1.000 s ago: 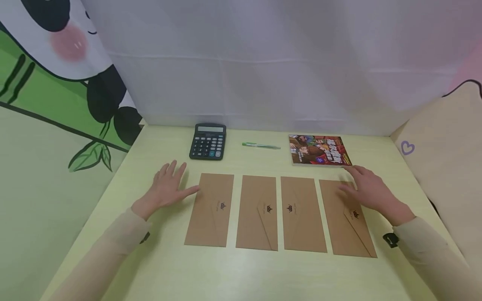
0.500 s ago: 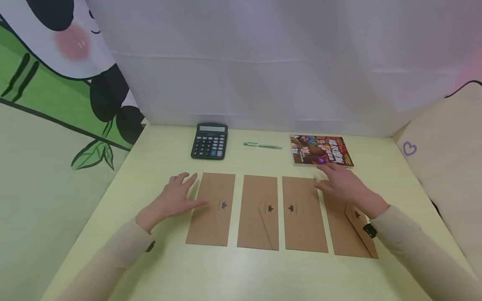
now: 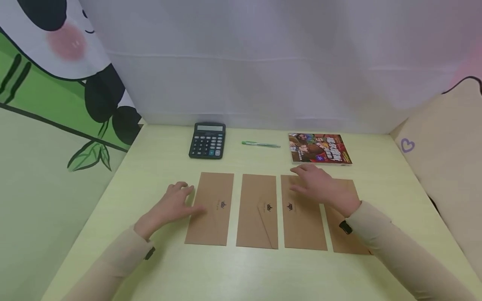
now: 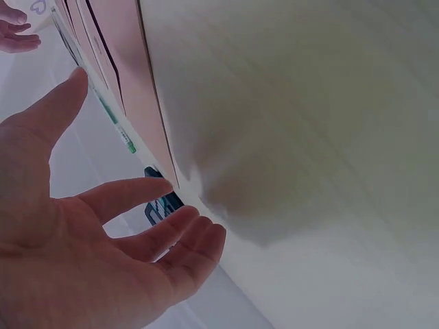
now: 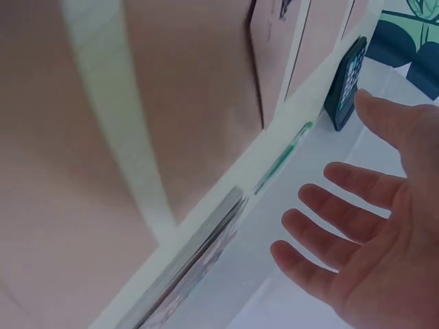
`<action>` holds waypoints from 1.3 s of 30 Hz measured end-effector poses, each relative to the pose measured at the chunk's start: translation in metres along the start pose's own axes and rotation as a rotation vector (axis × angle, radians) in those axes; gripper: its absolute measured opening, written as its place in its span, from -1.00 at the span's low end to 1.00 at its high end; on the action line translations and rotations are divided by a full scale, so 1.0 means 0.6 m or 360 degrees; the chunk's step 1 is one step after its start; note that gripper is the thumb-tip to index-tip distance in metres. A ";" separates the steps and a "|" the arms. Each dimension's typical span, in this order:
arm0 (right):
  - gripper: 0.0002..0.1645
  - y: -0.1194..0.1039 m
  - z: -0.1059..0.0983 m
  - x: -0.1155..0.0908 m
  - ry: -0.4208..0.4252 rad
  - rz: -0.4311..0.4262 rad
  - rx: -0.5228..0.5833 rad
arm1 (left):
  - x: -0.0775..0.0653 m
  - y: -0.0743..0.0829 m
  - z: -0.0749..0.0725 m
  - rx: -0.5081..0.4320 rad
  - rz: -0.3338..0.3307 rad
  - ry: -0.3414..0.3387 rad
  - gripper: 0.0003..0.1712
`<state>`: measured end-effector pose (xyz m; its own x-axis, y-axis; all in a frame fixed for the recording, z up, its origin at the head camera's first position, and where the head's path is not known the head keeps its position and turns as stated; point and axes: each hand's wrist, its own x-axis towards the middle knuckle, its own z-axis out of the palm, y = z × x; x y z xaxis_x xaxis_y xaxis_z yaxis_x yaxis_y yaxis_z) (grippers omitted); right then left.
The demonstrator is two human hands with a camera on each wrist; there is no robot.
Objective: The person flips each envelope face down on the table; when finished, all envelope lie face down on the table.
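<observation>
Several brown paper envelopes lie in a row on the table. My left hand point(image 3: 171, 209) is over the left edge of the leftmost envelope point(image 3: 209, 228), its thumb overlapping the paper. In the left wrist view the left hand point(image 4: 89, 247) has loosely bent, spread fingers and holds nothing. My right hand point(image 3: 325, 190) reaches over the third envelope point(image 3: 306, 234), its forearm covering part of the rightmost envelope point(image 3: 345, 238). The right wrist view shows the right hand point(image 5: 377, 233) with extended fingers and nothing in it. The second envelope point(image 3: 256, 230) lies between the hands, its flap edge showing.
Behind the row are a black calculator point(image 3: 207, 141), a green pen point(image 3: 260, 144) and a colourful book point(image 3: 320, 149) on the pale table point(image 3: 241, 276). A white curtain point(image 3: 256, 83) hangs at the back edge. Printed panels stand on both sides.
My right hand has moved left from the rightmost envelope to over the third one. The left hand has shifted slightly nearer the body, its fingers more bent. The envelopes stay in place.
</observation>
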<state>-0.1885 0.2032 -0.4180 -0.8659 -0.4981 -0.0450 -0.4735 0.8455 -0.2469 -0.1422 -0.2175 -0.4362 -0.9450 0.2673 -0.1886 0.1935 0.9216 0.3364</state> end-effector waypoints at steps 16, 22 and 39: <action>-0.31 -0.084 0.038 0.048 -0.0111 -0.0190 -0.0036 | 0.005 -0.015 0.008 0.0001 0.0021 -0.0054 -0.11; -0.45 -0.110 0.065 0.063 -0.0127 -0.0281 -0.0065 | 0.001 -0.013 0.012 -0.0006 0.0055 -0.0011 -0.22; -0.19 -0.198 0.121 0.100 -0.0175 -0.0412 -0.0229 | 0.006 -0.008 0.010 -0.0070 0.0048 0.0060 -0.31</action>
<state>-0.1725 0.0587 -0.4615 -0.6946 -0.7117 -0.1050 -0.7008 0.7024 -0.1247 -0.1450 -0.2192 -0.4443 -0.9484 0.2829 -0.1430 0.2109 0.8999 0.3817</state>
